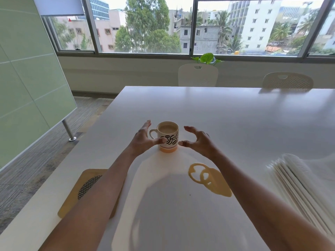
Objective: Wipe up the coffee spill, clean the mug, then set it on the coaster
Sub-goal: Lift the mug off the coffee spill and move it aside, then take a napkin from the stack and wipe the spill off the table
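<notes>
Grip the mug [167, 135] (nearly full; keep it level) with the left hand [142, 140] and right hand [198, 141], both spread open, empty, flanking it; the spill [218, 183] lies nearer, right of the mug.

white ceramic mug with black bean print and orange base band [168, 136]: upright on table, handle to the left, holding milky coffee. tan coffee spill [215, 182]: looped puddle, near right of mug. square tan coaster with dark woven centre [87, 185]: flat at left table edge, partly hidden.
</notes>
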Available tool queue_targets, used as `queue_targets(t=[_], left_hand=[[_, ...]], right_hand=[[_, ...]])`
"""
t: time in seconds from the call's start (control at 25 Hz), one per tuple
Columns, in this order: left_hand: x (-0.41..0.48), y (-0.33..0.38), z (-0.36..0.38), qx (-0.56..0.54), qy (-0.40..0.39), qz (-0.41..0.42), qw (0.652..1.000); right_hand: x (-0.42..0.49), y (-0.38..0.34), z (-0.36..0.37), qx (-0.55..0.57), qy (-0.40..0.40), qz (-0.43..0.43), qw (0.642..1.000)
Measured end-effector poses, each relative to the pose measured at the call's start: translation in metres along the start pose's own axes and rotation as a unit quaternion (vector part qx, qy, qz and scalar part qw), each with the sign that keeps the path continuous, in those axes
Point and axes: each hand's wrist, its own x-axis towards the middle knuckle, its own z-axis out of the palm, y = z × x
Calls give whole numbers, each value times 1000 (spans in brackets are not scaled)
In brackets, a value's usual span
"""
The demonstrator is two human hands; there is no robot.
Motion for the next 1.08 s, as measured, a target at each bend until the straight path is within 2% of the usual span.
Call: queue_targets(t=[0.2, 0.4, 0.72, 1.08], left_hand=[[-17, 14, 12, 76, 31, 44, 996], [-41, 34, 29, 104, 20, 122, 987], [-63, 83, 90, 138, -82, 185, 969], [-78, 136, 171, 112, -180, 211, 954]], right_hand=[[-29, 0, -6, -60, 24, -2, 998], [-61, 0, -20, -94, 41, 12, 995], [-123, 18, -67, -106, 81, 64, 989], [-187, 45, -133, -132, 159, 145, 968]])
